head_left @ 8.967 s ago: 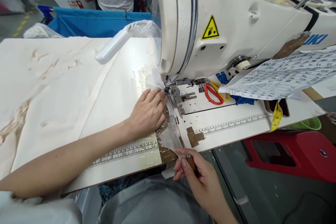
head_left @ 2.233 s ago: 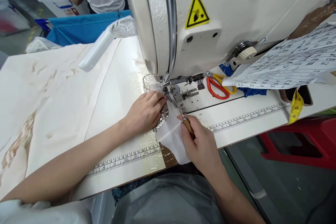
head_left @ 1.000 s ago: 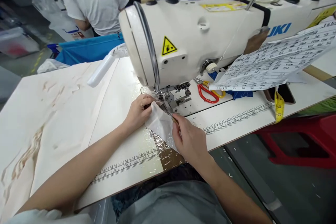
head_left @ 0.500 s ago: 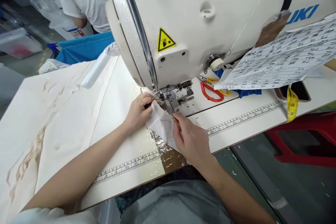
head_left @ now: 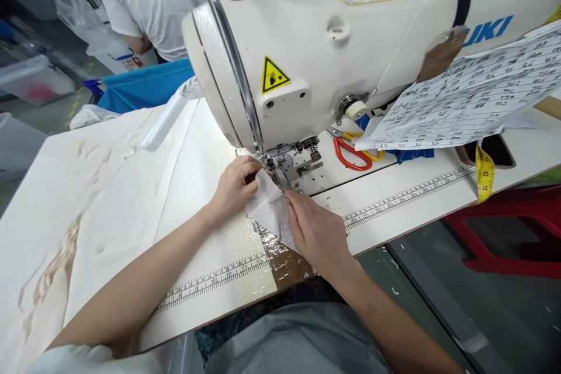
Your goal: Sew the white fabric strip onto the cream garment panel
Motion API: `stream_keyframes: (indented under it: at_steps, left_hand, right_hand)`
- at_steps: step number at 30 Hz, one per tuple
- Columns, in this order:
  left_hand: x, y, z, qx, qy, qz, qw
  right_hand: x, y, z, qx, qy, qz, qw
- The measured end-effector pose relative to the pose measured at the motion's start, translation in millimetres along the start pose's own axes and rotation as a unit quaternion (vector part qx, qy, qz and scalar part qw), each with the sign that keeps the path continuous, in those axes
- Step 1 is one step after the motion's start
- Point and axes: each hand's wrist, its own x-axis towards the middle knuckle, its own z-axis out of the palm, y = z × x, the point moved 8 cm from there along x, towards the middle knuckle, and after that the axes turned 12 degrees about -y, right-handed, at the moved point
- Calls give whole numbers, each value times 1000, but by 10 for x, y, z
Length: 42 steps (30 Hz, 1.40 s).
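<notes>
— Hands first: where are they, and what have they got?

— Left hand (head_left: 234,185) pinches the far edge of a small white fabric piece (head_left: 268,210), fingers curled shut on it, right at the presser foot (head_left: 277,168). Right hand (head_left: 313,232) sits at five o'clock from the foot, fingers pressed together around a thin tool (head_left: 281,188) whose tip points at the needle area.

— And the fabric itself?

— On the table (head_left: 210,163), between both hands, part on a brown taped patch (head_left: 284,257).

— What crowds the spot?

— The sewing machine head (head_left: 324,52) overhangs it and hides the needle. At three o'clock lie red-handled scissors (head_left: 350,155), then a printed sheet (head_left: 464,105) and a yellow tape measure (head_left: 483,172). At eleven o'clock, a white tube lamp (head_left: 164,120); at twelve, a person in a white shirt (head_left: 149,0) behind a blue bin (head_left: 140,85).
</notes>
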Motion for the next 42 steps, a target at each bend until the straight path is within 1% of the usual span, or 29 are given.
stream_keyframes:
  at_steps: [9, 20, 25, 31, 37, 40, 42]
  left_hand:
    - [34, -57, -21, -33, 2, -30, 999]
    - [53, -33, -38, -54, 6, -32, 998]
    - [52, -37, -39, -54, 8, -28, 998]
    - [38, -44, -23, -34, 2, -17, 999]
    - [14, -32, 14, 34, -6, 1, 999]
    - [11, -11, 28, 70, -9, 13, 997]
    - [14, -12, 27, 75, -8, 16, 997]
  right_hand:
    - [-48, 32, -41, 40, 20, 9, 999]
    - [-38, 37, -66, 35, 25, 15, 999]
    - [-29, 40, -49, 35, 16, 17, 999]
    - [-20, 40, -15, 31, 5, 22, 999]
    - [-13, 33, 10, 11, -16, 28, 999]
    - [-12, 17, -15, 4, -9, 24, 1000]
    - [-21, 4, -40, 2, 5, 20, 1000]
